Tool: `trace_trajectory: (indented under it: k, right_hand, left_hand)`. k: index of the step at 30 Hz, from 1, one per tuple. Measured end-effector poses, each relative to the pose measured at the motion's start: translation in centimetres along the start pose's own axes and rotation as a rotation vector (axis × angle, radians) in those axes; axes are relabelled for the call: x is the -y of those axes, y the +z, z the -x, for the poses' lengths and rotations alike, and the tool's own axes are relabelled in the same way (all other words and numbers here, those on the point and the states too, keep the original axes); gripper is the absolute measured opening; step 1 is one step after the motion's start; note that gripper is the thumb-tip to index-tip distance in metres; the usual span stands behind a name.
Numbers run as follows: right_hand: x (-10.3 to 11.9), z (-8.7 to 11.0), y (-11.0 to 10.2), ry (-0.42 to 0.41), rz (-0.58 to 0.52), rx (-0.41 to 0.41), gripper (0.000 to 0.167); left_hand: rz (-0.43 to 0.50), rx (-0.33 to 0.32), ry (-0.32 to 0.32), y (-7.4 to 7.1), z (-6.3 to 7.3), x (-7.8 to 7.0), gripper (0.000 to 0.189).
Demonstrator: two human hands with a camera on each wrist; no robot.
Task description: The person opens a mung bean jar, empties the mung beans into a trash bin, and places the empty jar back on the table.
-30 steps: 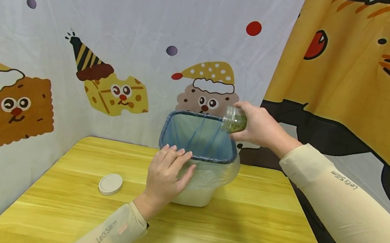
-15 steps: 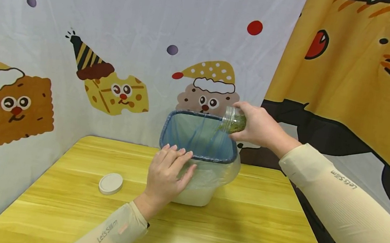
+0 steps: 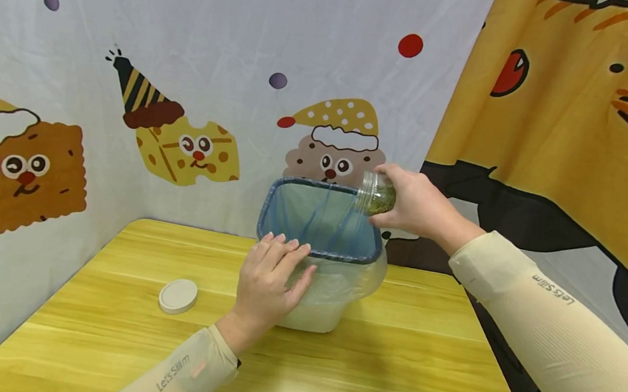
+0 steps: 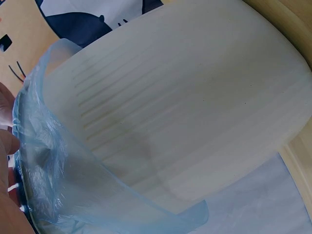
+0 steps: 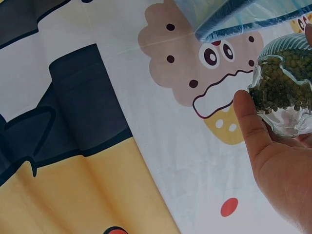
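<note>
My right hand (image 3: pixel 419 206) grips a small clear glass jar of green pellets (image 3: pixel 376 195), fingers and thumb curled round its base. The jar is tipped mouth-down to the left, over the far right corner of the white plastic waste bin lined with a blue translucent bag (image 3: pixel 285 308). My left hand (image 3: pixel 269 279) lies against the bin's near left wall with fingers straight, their tips just at the rim; it clasps nothing. The bin stands toward the far side of the yellow wooden table (image 3: pixel 422 367). A round white lid (image 3: pixel 178 297) lies flat on the table to the left of the bin, well apart from both hands.

Risks, in my judgement: the jar mouth sits close to the rim's corner, not the centre, so pellets could fall outside, behind the bin or onto the table. The bag's loose overhang could fold inward and deflect them. A push from my left hand could slide the light bin.

The head view alone shows both hands, the lid and the jar's place over the bin. The right wrist view shows the pellets (image 5: pixel 285 80) massed against the glass and the bag's edge above, which the head view blurs. The left wrist view shows only the bin's ribbed wall (image 4: pixel 195 112) and bag overhang; no jar.
</note>
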State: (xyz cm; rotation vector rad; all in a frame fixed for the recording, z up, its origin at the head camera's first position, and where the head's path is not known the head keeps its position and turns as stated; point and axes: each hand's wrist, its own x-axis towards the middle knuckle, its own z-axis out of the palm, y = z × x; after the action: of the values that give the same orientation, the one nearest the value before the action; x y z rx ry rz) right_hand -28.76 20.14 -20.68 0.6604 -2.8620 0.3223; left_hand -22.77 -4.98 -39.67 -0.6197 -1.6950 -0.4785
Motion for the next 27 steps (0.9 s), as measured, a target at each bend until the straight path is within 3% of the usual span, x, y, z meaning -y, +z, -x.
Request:
trace_trajectory:
  k: [27]
  right_hand:
    - [0.33, 0.16, -0.14, -0.037, 0.031, -0.006, 0.091]
  left_hand:
    - [0.003, 0.005, -0.002, 0.06, 0.14, 0.1, 0.03]
